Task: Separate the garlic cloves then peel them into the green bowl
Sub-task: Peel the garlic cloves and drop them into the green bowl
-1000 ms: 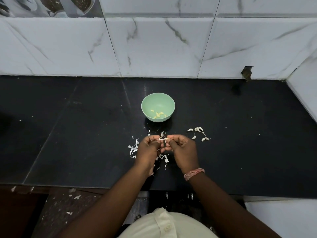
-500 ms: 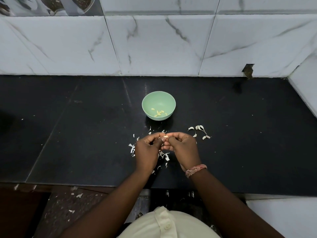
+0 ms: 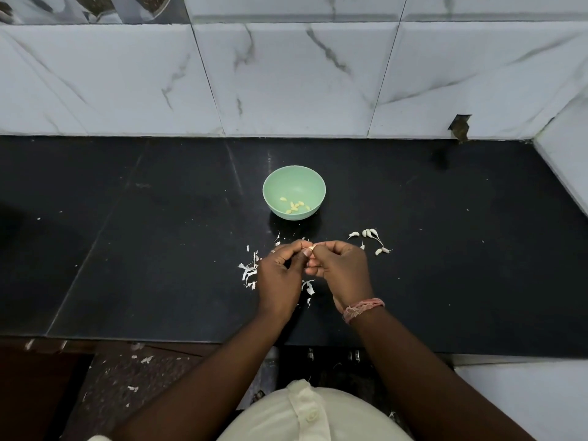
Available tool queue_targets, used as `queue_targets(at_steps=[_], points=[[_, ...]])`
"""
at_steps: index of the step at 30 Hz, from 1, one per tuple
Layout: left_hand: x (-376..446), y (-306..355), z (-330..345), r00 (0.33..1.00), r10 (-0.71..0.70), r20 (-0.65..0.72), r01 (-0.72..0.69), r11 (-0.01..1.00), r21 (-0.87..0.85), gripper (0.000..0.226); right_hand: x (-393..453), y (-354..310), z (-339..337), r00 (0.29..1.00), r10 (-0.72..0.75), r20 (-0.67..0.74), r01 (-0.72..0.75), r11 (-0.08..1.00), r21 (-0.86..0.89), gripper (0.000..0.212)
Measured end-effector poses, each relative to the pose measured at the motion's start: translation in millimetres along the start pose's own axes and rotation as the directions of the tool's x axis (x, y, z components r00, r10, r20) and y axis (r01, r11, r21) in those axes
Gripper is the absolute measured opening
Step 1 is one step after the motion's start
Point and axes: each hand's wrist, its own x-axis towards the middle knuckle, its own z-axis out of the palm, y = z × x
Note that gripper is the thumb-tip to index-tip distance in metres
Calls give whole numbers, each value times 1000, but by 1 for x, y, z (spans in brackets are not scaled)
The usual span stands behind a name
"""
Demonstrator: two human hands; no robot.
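Between the fingertips of both hands, right at the middle of the counter, sits one small garlic clove (image 3: 311,248), pale and only partly visible. Left hand (image 3: 280,275) has thumb and curled fingers pinching it from the left; right hand (image 3: 339,268) pinches it from the right, fingers folded in, knuckles up. The two hands touch at the tips, low over the black counter (image 3: 143,265). Whether any skin is on that clove, too small to tell. Around and under the hands lie white peel scraps (image 3: 249,272), thickest just left of the left hand, with a few more near the wrists. On the right wrist, a pink thread band (image 3: 362,308). Further out to the right, apart from the hands, a little cluster of unpeeled cloves (image 3: 370,238) lies on the counter. Beyond the hands, toward the wall, stands the green bowl (image 3: 276,183), upright, with a handful of yellowish peeled cloves (image 3: 295,206) lying at its bottom. Behind it all runs the white marble-pattern tile wall (image 3: 286,84), and at the near edge a cream shirt (image 3: 305,415) shows.
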Motion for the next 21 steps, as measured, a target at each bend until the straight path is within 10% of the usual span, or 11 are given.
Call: queue_targets(at_steps=[11, 21], points=[[7, 0, -2, 980, -183, 78, 194, 966, -171, 15, 1, -1, -1, 1000, -17, 5, 17, 1000, -7, 9], [7, 10, -6, 998, 57, -8, -56, 993, 99, 20, 0, -5, -2, 997, -62, 39, 63, 997, -37, 16]])
